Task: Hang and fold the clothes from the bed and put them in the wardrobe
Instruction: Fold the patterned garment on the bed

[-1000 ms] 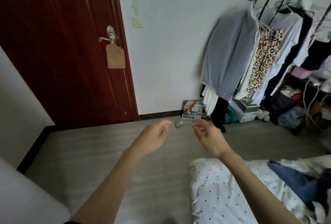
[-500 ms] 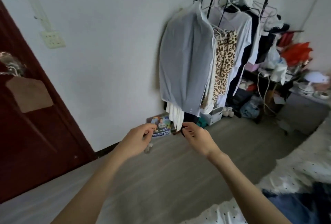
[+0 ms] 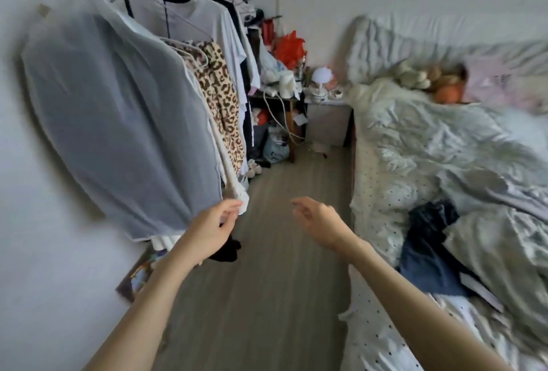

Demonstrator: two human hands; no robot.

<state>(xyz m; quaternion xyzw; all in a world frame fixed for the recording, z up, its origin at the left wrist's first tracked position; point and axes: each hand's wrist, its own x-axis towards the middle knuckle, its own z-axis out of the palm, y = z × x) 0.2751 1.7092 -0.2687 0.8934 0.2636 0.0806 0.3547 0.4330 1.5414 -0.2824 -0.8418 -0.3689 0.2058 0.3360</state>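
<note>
Dark blue crumpled clothes [image 3: 427, 252] heaped on polka-dot bed [image 3: 382, 198], awaiting folding. Left hand [image 3: 212, 228] and right hand [image 3: 321, 222] apart, loosely curled, empty, probably reaching bedward.

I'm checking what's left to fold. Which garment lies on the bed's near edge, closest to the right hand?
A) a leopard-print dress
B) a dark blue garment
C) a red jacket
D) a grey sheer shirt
B: the dark blue garment lies crumpled on the bed, just beyond the empty right hand.
</note>
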